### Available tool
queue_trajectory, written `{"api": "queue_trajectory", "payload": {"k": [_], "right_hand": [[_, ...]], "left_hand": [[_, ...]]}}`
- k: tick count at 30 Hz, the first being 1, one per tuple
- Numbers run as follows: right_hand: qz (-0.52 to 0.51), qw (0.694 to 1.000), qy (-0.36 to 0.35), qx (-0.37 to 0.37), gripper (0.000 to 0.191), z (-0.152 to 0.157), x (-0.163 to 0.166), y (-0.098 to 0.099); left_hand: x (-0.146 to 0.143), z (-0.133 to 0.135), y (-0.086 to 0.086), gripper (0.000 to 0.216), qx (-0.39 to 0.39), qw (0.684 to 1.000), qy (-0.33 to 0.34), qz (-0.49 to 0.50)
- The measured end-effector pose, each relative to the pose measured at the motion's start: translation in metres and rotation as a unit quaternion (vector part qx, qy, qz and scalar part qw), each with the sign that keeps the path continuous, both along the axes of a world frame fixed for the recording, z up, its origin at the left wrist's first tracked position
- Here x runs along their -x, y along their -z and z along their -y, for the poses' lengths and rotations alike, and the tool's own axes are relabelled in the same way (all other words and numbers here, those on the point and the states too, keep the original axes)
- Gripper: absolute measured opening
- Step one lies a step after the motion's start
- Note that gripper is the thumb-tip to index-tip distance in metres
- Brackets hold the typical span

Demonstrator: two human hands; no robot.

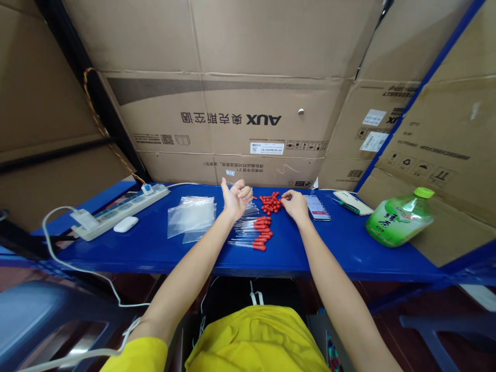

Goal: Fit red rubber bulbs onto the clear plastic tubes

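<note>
My left hand (236, 200) is raised over the blue table, its thumb sticking up and its other fingers curled in. Whatever lies within those fingers is hidden. At the right edge of a pile of loose red rubber bulbs (270, 202), the fingertips of my right hand (295, 204) are pinched together. I cannot make out what is between them. Thin clear tubes (251, 209) lie just below my left hand. Nearer to me are several droppers (248, 236), clear tubes with red bulbs on their right ends, laid side by side.
Clear plastic bags (190, 218) are stacked left of the tubes. Farther left are a white earphone case (126, 223) and a power strip (124, 211). A phone (318, 207), a pale flat object (353, 202) and a green bottle (400, 218) stand to the right. Cardboard (232, 93) walls the back.
</note>
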State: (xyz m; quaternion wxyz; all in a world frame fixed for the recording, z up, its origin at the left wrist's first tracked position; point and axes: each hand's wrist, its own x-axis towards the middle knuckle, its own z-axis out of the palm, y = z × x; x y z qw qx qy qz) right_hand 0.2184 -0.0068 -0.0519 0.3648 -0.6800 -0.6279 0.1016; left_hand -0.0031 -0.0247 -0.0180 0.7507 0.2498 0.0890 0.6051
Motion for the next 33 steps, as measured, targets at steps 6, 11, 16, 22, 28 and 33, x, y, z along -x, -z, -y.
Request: {"api": "queue_trajectory", "payload": {"k": [6,11,16,22,28,33], "right_hand": [[0.021,0.999,-0.004,0.037,0.022,0.001,-0.001,0.001],[0.035,0.998,0.019,0.044,0.019,0.0,-0.001,0.002],[0.0,0.999,0.03,-0.012,0.024,-0.004,-0.005,0.002],[-0.095,0.993,-0.019,-0.061,0.024,-0.011,-0.003,0.004],[-0.204,0.968,-0.105,-0.104,0.027,-0.009,0.009,0.003],[-0.324,0.902,-0.266,-0.101,0.027,0.002,0.024,-0.003]], "left_hand": [[0.0,0.0,0.001,0.063,-0.007,1.0,-0.002,-0.002],[0.0,-0.001,0.002,0.064,-0.009,1.0,0.003,0.007],[0.001,-0.001,0.002,0.064,-0.007,1.0,0.005,0.006],[0.001,-0.001,0.003,0.066,-0.017,1.0,0.01,0.008],[-0.004,0.005,-0.001,0.064,-0.014,0.998,0.055,0.006],[-0.006,0.009,-0.002,0.064,-0.036,0.996,0.076,-0.006]]}}
